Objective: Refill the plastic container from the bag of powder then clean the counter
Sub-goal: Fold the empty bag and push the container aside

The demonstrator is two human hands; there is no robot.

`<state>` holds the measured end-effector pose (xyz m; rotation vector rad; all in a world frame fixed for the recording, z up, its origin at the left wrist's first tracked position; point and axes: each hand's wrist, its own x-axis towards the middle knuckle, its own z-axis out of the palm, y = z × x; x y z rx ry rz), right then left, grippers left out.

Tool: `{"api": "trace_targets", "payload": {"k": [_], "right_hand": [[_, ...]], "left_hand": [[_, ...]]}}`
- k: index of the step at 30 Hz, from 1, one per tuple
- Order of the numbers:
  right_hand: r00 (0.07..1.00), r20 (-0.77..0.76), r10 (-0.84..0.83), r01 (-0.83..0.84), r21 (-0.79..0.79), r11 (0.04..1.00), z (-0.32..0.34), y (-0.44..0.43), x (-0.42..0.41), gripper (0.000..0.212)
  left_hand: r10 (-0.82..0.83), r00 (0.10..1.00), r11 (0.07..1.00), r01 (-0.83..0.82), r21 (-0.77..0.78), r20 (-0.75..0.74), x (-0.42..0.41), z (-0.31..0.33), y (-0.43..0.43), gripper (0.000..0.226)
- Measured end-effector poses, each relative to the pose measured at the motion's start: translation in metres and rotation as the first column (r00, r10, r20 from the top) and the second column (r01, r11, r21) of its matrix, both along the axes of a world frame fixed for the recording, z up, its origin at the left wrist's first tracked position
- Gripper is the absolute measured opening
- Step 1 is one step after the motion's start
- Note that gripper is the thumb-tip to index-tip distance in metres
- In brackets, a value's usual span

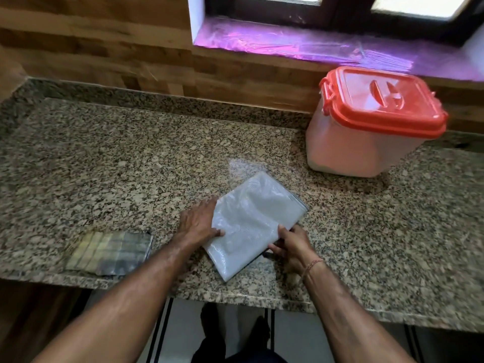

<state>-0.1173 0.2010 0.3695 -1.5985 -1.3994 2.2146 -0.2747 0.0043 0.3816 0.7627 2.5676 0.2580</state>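
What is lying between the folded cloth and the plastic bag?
Only the left hand, resting on bare granite counter between cloth and bag, in the head view.

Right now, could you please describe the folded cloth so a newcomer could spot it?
On the granite counter, look near its front edge, left of both hands. The folded cloth lies flat there, striped and checked, unlike the clear plastic bag.

The counter (104,153) lies open across the frame's left and middle; the lidded container (366,127) blocks the upper right, a folded cloth (110,252), seemingly, the lower left.
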Motion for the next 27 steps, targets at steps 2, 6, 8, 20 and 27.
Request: {"api": "trace_targets", "payload": {"k": [2, 6, 8, 20, 27], "right_hand": [[0.998, -0.064, -0.015, 0.01, -0.072, 0.997, 0.006, -0.002, -0.001, 0.029], [0.999, -0.012, 0.033, -0.033, -0.065, 0.997, 0.011, -0.019, -0.001, 0.026], [0.999, 0.003, 0.038, -0.038, -0.008, 0.999, 0.01, -0.022, -0.002, 0.021], [0.994, -0.068, 0.087, -0.08, 0.1, 0.992, 0.042, -0.006, -0.007, 0.009], [0.973, 0.192, 0.127, -0.211, 0.526, 0.824, 0.055, -0.002, -0.019, 0.021]], "left_hand": [[0.024, 1.0, 1.0, -0.024, -0.006, 0.012, -0.008, 0.002, 0.007, 0.097], [0.162, 0.983, 0.985, -0.167, 0.05, 0.088, -0.006, 0.008, 0.018, 0.063], [0.195, 0.967, 0.977, -0.206, 0.052, 0.163, -0.005, 0.01, 0.019, 0.059], [0.205, 0.639, 0.928, -0.367, 0.06, 0.742, -0.043, 0.03, 0.01, 0.035], [0.264, 0.507, 0.802, -0.588, 0.105, 0.821, -0.054, 0.046, 0.005, 0.035]]}}
